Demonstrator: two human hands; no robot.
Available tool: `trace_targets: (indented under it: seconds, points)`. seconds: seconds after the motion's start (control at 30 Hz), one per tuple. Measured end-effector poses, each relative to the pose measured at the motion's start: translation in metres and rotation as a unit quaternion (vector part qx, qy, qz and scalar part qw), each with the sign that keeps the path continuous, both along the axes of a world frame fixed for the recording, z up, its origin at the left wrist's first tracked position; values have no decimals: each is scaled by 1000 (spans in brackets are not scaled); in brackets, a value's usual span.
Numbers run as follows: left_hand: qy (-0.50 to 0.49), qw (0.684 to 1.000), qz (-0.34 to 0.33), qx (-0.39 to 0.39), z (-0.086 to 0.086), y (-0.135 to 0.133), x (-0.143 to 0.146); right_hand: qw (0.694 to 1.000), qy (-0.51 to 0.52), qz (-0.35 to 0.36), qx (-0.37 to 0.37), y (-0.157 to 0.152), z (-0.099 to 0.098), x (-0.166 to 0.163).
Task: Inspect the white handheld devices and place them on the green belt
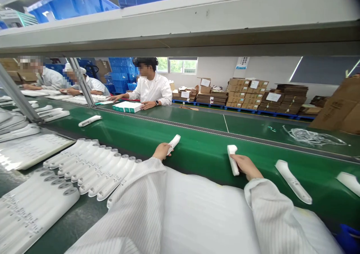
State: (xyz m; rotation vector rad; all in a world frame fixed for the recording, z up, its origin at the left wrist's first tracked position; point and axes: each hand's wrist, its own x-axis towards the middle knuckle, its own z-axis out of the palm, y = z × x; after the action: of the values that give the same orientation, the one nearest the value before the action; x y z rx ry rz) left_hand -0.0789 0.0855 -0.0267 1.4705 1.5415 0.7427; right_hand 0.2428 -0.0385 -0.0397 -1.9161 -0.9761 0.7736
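Note:
My left hand point(161, 151) is closed round a white handheld device point(173, 143), which points up and to the right over the green conveyor belt point(202, 149). My right hand point(245, 165) grips a second white device point(233, 159) that rests on the belt, head end away from me. Both arms are in white striped sleeves and reach over a sheet of white foam point(202, 216) in front of me.
Two more white devices point(293, 181) lie on the belt to the right, another point(89, 120) far left. A row of several devices point(92, 169) lies at my left. People in white coats point(152, 87) work across the belt. Cardboard boxes point(244, 93) are stacked behind; a shelf point(180, 25) hangs overhead.

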Motion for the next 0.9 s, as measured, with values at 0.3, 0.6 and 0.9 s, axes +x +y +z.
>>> trace_targets:
  seconds: [0.3, 0.6, 0.9]
  points:
    - [-307, 948, -1, -86, 6, -10, 10, 850, 473, 126, 194, -19, 36, -29]
    - [-440, 877, -170, -92, 23, -37, 24, 847, 476, 118, 205, -22, 38, -29]
    - [-458, 841, -269, -103, 25, -53, 37, 992, -47, -19, 112, -3, 10, -15]
